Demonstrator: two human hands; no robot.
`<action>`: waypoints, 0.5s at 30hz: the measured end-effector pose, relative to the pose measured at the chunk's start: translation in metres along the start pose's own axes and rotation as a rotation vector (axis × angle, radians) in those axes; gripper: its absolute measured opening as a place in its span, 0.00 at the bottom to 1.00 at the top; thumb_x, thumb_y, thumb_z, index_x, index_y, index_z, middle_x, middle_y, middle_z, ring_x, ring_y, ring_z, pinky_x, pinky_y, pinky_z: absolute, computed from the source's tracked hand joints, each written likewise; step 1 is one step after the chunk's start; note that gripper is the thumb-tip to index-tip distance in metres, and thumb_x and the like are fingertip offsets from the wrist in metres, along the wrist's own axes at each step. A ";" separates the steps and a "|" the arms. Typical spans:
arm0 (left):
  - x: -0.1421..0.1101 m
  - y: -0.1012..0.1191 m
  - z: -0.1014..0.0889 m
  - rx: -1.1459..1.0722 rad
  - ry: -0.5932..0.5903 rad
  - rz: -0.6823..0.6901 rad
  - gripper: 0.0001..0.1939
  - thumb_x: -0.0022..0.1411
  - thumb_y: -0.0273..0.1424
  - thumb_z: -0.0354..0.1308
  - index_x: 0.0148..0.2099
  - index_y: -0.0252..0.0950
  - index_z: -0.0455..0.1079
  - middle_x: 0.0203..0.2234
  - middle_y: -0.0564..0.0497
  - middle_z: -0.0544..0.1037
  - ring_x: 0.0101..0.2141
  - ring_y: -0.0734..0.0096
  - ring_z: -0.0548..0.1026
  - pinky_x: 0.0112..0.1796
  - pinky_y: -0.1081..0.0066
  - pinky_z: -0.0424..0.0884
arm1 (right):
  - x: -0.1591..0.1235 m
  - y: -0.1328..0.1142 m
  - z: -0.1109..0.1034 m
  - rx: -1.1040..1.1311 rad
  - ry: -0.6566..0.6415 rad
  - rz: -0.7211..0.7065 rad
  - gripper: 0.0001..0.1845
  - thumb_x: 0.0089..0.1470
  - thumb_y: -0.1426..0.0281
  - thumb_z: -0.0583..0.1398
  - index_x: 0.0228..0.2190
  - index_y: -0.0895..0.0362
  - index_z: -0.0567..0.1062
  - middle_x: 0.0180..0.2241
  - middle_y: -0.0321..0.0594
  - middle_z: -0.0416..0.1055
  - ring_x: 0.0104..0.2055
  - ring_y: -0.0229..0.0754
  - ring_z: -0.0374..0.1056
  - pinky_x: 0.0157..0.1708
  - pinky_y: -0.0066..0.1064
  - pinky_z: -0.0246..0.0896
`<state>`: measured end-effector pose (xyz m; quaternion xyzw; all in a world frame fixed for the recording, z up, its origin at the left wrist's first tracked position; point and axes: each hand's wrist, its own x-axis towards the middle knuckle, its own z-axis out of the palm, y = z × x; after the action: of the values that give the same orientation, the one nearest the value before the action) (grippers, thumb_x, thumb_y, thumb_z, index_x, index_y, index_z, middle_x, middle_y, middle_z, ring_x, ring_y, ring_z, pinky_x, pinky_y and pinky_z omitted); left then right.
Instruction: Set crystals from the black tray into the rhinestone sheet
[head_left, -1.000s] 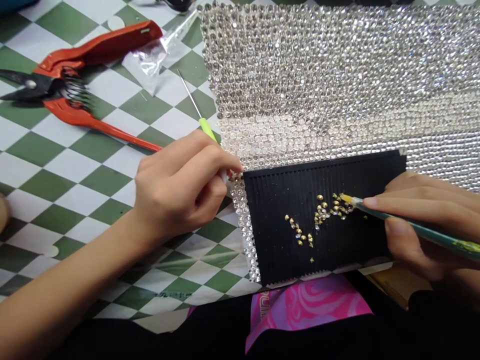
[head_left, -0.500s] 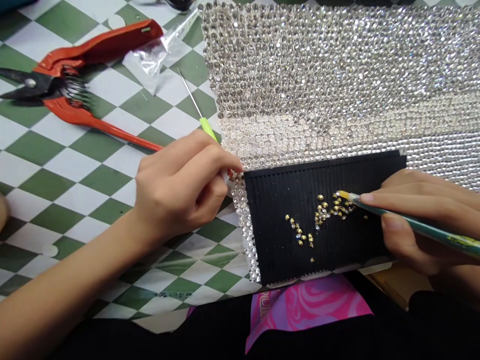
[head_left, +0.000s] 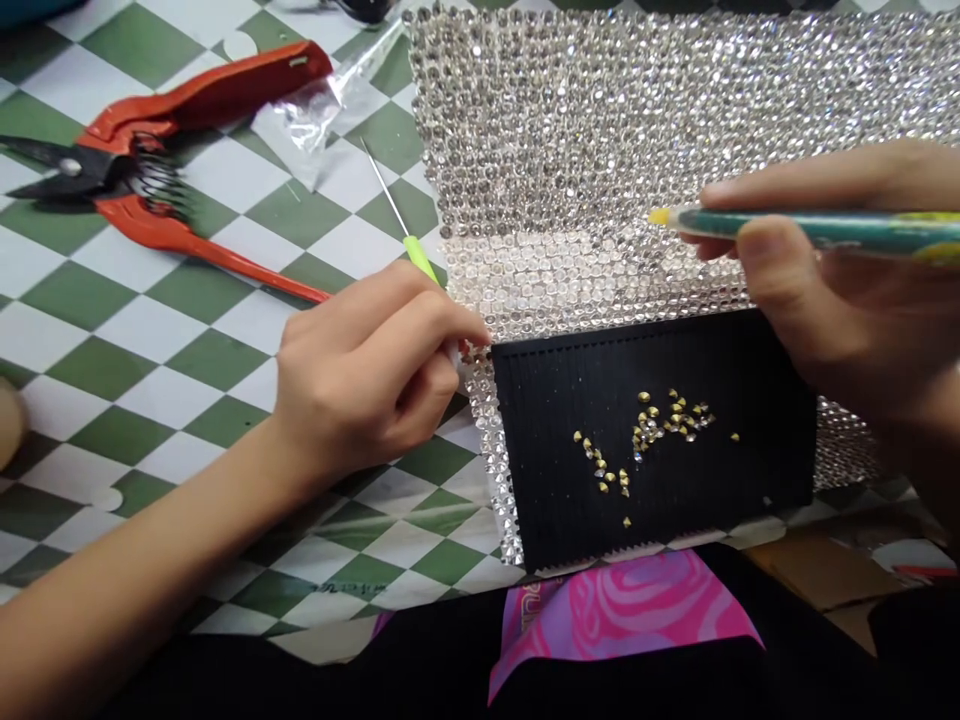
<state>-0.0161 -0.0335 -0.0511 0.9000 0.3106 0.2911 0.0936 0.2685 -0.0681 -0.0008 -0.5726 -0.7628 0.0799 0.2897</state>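
Head view: right hand [head_left: 840, 285] has lifted the wax pencil [head_left: 817, 228], gripped between fingers and thumb, off the black ridged tray [head_left: 652, 525]; its tip now sits over the rhinestone sheet [head_left: 585, 130]. Gold-backed rhinestones [head_left: 652, 430] remain scattered on the tray. Left hand [head_left: 367, 385] curled narrow at the tray's corner; any hold cannot be confirmed.

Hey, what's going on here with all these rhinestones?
A person is working with rhinestones. Their right hand holds a green pencil with a yellow tip above a large rhinestone sheet, clear of the black ridged tray resting on that sheet. Loose gold-coloured stones lie scattered on the tray. Their left hand has its fingertips at the sheet's edge, by the tray's corner. Red-handled snips lie on the green-checked tablecloth.
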 end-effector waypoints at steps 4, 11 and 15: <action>0.000 -0.001 0.000 -0.003 0.006 0.005 0.15 0.55 0.17 0.43 0.38 0.38 0.67 0.28 0.56 0.66 0.28 0.89 0.63 0.28 0.80 0.59 | 0.004 0.003 0.008 -0.003 -0.093 0.004 0.14 0.53 0.72 0.62 0.43 0.52 0.78 0.39 0.36 0.78 0.37 0.36 0.74 0.44 0.29 0.71; 0.000 0.000 0.000 0.001 -0.002 -0.005 0.15 0.56 0.18 0.43 0.37 0.38 0.67 0.28 0.56 0.66 0.28 0.89 0.63 0.28 0.80 0.59 | 0.005 -0.003 0.007 -0.162 -0.103 -0.175 0.12 0.54 0.73 0.61 0.41 0.55 0.78 0.39 0.36 0.78 0.41 0.33 0.74 0.43 0.22 0.69; 0.001 0.000 0.000 -0.010 0.007 0.001 0.15 0.55 0.17 0.43 0.37 0.38 0.66 0.27 0.56 0.65 0.29 0.89 0.62 0.28 0.80 0.59 | 0.004 -0.006 0.008 -0.159 -0.113 -0.117 0.13 0.52 0.73 0.62 0.41 0.52 0.78 0.38 0.33 0.78 0.39 0.34 0.74 0.41 0.24 0.68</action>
<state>-0.0153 -0.0333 -0.0511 0.8987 0.3089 0.2959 0.0968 0.2592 -0.0649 -0.0032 -0.5426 -0.8140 0.0343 0.2042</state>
